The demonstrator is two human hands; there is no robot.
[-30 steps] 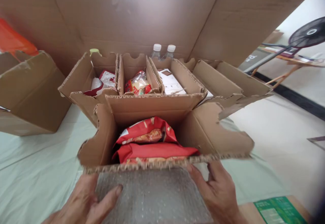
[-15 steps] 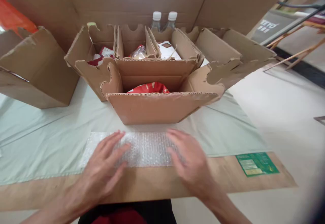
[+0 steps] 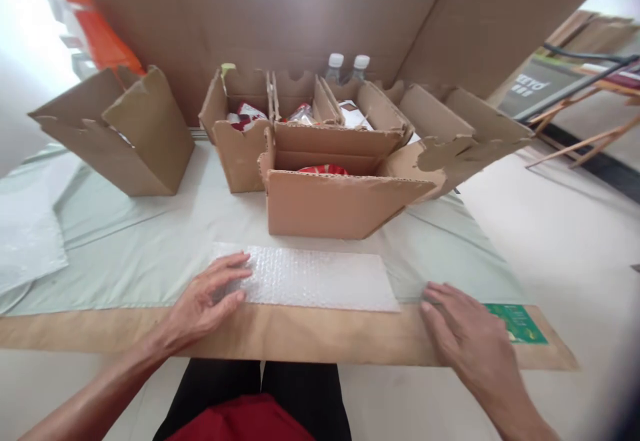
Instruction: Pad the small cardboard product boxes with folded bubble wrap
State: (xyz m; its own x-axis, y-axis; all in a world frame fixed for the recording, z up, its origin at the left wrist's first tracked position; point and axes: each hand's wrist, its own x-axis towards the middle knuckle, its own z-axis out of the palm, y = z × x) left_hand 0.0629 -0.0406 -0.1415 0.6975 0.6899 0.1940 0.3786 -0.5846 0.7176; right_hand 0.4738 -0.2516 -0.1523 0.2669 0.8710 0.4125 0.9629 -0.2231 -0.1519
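A flat strip of bubble wrap (image 3: 320,277) lies on the pale green cloth near the table's front edge. My left hand (image 3: 207,301) rests on its left end, fingers spread. To the right of the strip, apart from it, my right hand (image 3: 470,327) hovers or rests by the table edge, with fingers loosely stretched and nothing seen in them. Partly behind that hand is a green printed packet (image 3: 525,324) on the bare wood. Whether the right fingers touch it is hidden.
An open cardboard box (image 3: 330,207) with a red packet (image 3: 325,169) inside stands beyond the strip. Several other open boxes line the back, with two white-capped bottles (image 3: 335,67) behind. A separate box (image 3: 160,141) and a clear plastic sheet (image 3: 30,234) are at left.
My right hand has left the bubble wrap and moved right, to the green packet. My left hand stays at the wrap's left end. The view has shifted left.
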